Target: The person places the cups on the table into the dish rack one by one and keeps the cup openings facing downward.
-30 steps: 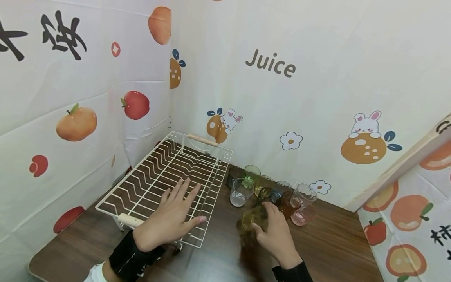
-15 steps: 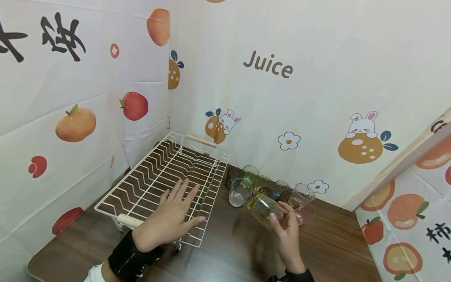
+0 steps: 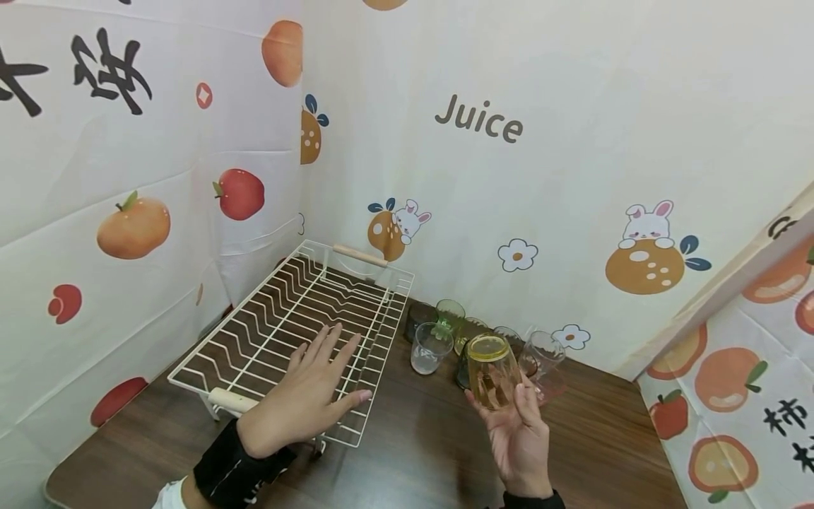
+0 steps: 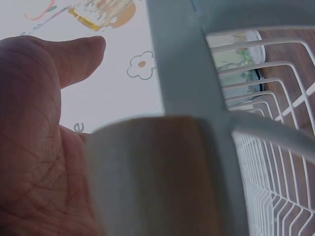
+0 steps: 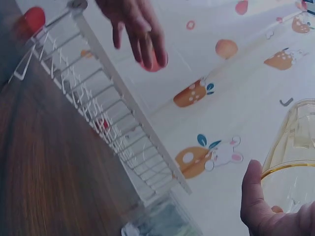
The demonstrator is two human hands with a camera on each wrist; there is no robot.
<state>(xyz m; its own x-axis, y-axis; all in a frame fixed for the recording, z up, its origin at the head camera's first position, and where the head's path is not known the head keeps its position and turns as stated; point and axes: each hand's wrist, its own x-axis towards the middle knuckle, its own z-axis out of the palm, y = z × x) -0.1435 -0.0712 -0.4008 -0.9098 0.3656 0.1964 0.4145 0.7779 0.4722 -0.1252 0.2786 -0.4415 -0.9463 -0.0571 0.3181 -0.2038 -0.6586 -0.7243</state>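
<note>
My right hand [image 3: 518,431] is raised palm up and holds a yellow glass [image 3: 492,370] upside down above the table, fingers curled round it. The right wrist view shows the yellow glass [image 5: 295,162] against my thumb. My left hand [image 3: 305,396] rests flat with straight fingers on the near right part of the white wire dish rack [image 3: 254,332]. In the left wrist view my palm [image 4: 34,147] lies over the rack's wooden handle [image 4: 152,177].
Several coloured glasses [image 3: 445,332] stand clustered on the brown table [image 3: 407,452] right of the rack, among them a clear one [image 3: 431,348] and a pink one [image 3: 545,364]. Printed cloth walls close in the back and both sides.
My right hand has lifted the yellow glass from the table near the cluster and turned it over, palm now facing up. The left hand has stayed on the rack.
</note>
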